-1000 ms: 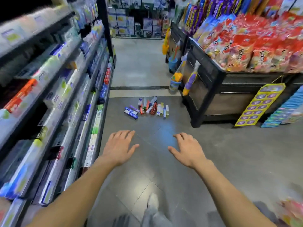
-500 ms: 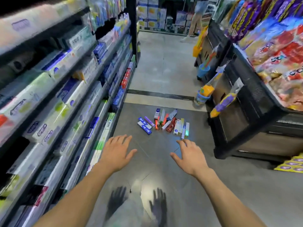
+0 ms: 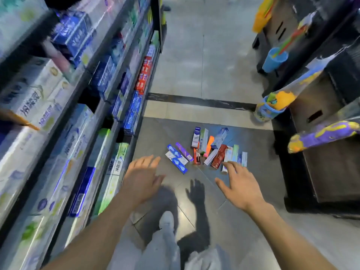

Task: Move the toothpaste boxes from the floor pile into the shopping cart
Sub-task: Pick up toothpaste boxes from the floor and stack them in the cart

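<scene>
My hands, left [image 3: 143, 179] & right [image 3: 240, 185], spread, empty; toothpaste boxes [image 3: 206, 151] prob light, stiff, crushable — grip long sides.

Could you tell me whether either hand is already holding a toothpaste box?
No, the left hand and right hand are both open and empty above the floor, with the toothpaste boxes lying ahead.

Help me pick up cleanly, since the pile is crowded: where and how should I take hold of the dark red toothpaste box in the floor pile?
Probably grip the dark red toothpaste box across its narrow width at the near end, thumb and fingers on the long edges. It lies flat, its long axis pointing roughly toward you, hemmed in by neighbours. Come from above with the right hand, which is nearest.
</scene>
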Demonstrator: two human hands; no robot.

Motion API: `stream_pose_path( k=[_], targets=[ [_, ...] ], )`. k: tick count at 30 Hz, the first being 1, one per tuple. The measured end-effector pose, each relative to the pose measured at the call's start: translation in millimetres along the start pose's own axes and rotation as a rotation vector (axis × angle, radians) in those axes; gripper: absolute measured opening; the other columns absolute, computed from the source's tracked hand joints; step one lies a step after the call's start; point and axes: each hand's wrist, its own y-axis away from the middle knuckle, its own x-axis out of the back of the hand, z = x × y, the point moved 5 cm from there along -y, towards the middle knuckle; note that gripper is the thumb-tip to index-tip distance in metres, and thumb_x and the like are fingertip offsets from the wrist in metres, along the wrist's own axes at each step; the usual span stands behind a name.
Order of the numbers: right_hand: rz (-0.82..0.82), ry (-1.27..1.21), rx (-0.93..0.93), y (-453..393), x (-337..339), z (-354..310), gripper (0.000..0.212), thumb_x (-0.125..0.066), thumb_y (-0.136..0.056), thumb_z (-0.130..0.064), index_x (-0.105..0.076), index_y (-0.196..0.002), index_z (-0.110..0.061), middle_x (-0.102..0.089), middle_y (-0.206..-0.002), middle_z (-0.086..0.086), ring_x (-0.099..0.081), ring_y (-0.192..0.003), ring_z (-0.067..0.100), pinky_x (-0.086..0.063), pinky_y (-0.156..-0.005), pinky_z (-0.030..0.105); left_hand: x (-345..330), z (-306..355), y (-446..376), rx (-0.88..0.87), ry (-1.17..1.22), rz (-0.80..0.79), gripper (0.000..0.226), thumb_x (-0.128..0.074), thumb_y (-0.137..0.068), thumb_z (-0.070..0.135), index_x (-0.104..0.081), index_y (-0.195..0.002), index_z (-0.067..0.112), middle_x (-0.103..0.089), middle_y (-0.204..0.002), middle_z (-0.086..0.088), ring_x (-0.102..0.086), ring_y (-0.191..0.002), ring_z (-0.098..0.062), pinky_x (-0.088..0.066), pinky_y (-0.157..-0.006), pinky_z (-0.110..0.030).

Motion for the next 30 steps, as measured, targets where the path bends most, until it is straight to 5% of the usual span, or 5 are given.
stream_pose_path(
  k=[4, 7, 12, 17, 30],
  targets=[
    [0.024, -0.043, 0.018, -101, -73, 20, 0.07, -0.039, -0.09, -0.063, -0.053, -0.135, -0.011, -0.058, -0.132, 0.012, -0.055, -0.118, 0.035, -0.046, -0.1, 0.044, -82, -22, -86, 0.006, -0.007, 0.052, 0.063, -0.04, -0.087, 0.054, -0.067, -0.124, 0.01, -0.07, -0.12, -0.013, -0.067, -0.108, -0.03, -0.052, -0.09, -0.043],
    [0.047, -0.078, 0.05, -171, -154, 32, 0.059, -0.058, -0.09, -0.051, -0.057, -0.13, -0.008, -0.062, -0.124, 0.016, -0.059, -0.111, 0.04, -0.049, -0.092, 0.045, -172, -39, -137, 0.026, 0.012, 0.044, 0.065, -0.039, -0.089, 0.056, -0.065, -0.126, 0.01, -0.068, -0.123, -0.014, -0.066, -0.108, -0.033, -0.052, -0.091, -0.046],
    [0.048, -0.082, 0.151, -273, -314, 39, 0.052, -0.063, -0.09, -0.046, -0.058, -0.124, -0.007, -0.062, -0.113, 0.017, -0.059, -0.101, 0.04, -0.051, -0.084, 0.045, -343, -70, -201, 0.025, 0.074, 0.071, 0.064, -0.04, -0.089, 0.055, -0.062, -0.128, 0.008, -0.066, -0.124, -0.017, -0.064, -0.11, -0.036, -0.045, -0.097, -0.041],
    [0.063, -0.032, 0.238, -353, -442, 34, 0.055, -0.061, -0.092, -0.048, -0.055, -0.131, -0.011, -0.06, -0.118, 0.016, -0.058, -0.106, 0.039, -0.05, -0.089, 0.045, -478, -116, -239, 0.094, 0.074, 0.081, 0.065, -0.036, -0.091, 0.061, -0.056, -0.133, 0.016, -0.062, -0.133, -0.01, -0.06, -0.118, -0.033, -0.047, -0.097, -0.048],
    [0.025, -0.091, 0.175, -453, -541, 2, 0.048, -0.051, -0.099, -0.041, -0.047, -0.135, -0.01, -0.058, -0.126, 0.016, -0.055, -0.117, 0.035, -0.045, -0.092, 0.04, -558, -162, -298, 0.073, -0.015, 0.079, 0.071, -0.03, -0.09, 0.062, -0.054, -0.139, 0.017, -0.057, -0.141, -0.004, -0.055, -0.127, -0.027, -0.042, -0.105, -0.042]
  ],
)
